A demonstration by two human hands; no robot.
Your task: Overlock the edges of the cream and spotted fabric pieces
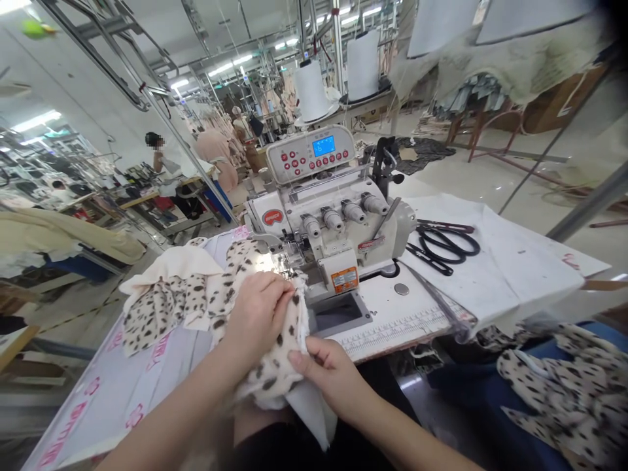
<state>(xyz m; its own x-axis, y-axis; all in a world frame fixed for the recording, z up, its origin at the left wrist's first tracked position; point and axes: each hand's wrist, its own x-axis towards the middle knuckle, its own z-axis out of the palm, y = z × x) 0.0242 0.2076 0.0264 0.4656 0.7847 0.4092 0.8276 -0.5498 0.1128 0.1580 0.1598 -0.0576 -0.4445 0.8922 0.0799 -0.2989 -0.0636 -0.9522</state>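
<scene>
A cream fabric piece with dark spots (272,376) runs from the overlock sewing machine (324,216) down over the table's front edge. Close to the lit needle area, my left hand (260,311) pinches the fabric near its raw right edge. Lower on that same edge, my right hand (331,373) grips the cloth between thumb and fingers. A pale plain layer (314,412) hangs below my right hand. More spotted and plain cream cloth (167,294) lies bunched on the table to the left. The presser foot is partly hidden by the cloth and my left hand.
Black-handled scissors (446,245) lie right of the machine on white covering. A ruler strip (392,333) runs along the front edge. Spotted cloth (564,386) is heaped at lower right. Thread cones (311,88) stand behind; another person (169,167) is at the far left.
</scene>
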